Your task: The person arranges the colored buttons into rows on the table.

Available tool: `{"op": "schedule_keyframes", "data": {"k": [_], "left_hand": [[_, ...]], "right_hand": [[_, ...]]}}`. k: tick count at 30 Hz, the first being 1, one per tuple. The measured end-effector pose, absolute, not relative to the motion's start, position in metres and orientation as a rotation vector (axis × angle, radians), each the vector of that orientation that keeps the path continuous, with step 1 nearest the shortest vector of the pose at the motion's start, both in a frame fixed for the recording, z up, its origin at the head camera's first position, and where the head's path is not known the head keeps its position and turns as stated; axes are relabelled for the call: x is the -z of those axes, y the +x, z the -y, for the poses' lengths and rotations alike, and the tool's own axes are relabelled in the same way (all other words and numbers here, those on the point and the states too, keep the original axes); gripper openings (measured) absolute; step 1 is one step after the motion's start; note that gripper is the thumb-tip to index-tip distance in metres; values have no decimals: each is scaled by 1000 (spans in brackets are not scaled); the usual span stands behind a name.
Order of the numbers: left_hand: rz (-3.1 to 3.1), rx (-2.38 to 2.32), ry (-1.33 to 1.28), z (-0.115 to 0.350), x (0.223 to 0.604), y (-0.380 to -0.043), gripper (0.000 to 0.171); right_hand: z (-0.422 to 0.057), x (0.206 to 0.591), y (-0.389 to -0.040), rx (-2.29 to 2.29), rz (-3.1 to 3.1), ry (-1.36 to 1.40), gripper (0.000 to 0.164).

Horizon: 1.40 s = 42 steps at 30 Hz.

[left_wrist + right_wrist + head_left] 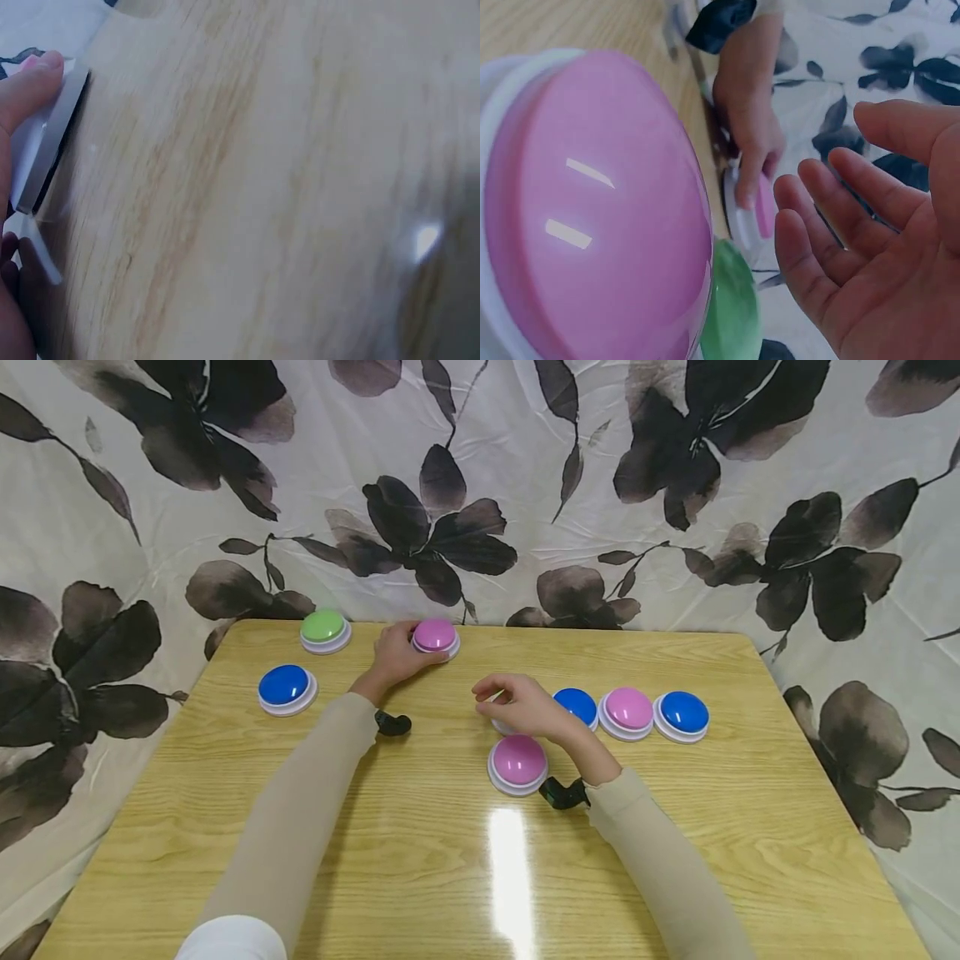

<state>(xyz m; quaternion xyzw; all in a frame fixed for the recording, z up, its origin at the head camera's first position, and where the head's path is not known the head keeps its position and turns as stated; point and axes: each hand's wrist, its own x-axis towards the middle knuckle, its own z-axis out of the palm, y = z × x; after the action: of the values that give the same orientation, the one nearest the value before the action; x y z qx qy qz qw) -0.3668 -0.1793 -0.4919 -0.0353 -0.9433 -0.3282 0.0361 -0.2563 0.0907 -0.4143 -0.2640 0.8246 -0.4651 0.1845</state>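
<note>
Two beige sleeves (667, 860) are reaching in over a wooden table (420, 860), each with a black wrist camera (564, 793) showing at its cuff. A front pink button (519, 762) is sitting on its white base just beside the right wrist. Just beyond it, the right hand (525, 703) is hovering with its fingers loosely bent and parted, the thumb standing away from them in the right wrist view. A near green button (733, 307) is showing partly behind the front pink one there; in the head view the right hand is covering most of it. To its right, a middle blue button (576, 703), a row pink button (630, 708) and an end blue button (684, 713) are lying side by side. Over on the left, a left blue button (285, 685) is resting alone. Farther back, the left hand (401, 656) is pinching the held pink button (435, 636) by its base, near the table's far edge; whether it is touching the wood, I cannot tell. A far green button (324, 627) is standing left of that hand, and a floral cloth (555, 552) is hanging behind everything.
</note>
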Motion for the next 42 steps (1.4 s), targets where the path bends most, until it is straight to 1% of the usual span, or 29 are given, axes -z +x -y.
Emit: {"op": "schedule_keyframes", "data": {"k": [7, 16, 18, 25, 32, 37, 42], "left_hand": [[2869, 1097, -118, 184, 490, -362, 90], [2727, 1405, -230, 187, 477, -345, 81], [2717, 1425, -265, 187, 475, -340, 80], [2690, 1452, -347, 181, 466, -320, 78], [2700, 1440, -461, 175, 450, -295, 78], [2712, 1447, -512, 171, 439, -277, 78], [2690, 1506, -576, 167, 429, -259, 78]], "right_hand": [[-84, 417, -266, 1343, -2326, -717, 34], [-73, 419, -272, 1407, -2336, -674, 35], [-70, 418, -274, 1423, -2355, -646, 37], [-66, 417, -280, 1474, -2433, -530, 56], [-69, 419, -284, 1522, -2384, -563, 71], [-71, 416, -282, 1544, -2321, -624, 76], [-75, 406, -275, 1549, -2288, -686, 74]]}}
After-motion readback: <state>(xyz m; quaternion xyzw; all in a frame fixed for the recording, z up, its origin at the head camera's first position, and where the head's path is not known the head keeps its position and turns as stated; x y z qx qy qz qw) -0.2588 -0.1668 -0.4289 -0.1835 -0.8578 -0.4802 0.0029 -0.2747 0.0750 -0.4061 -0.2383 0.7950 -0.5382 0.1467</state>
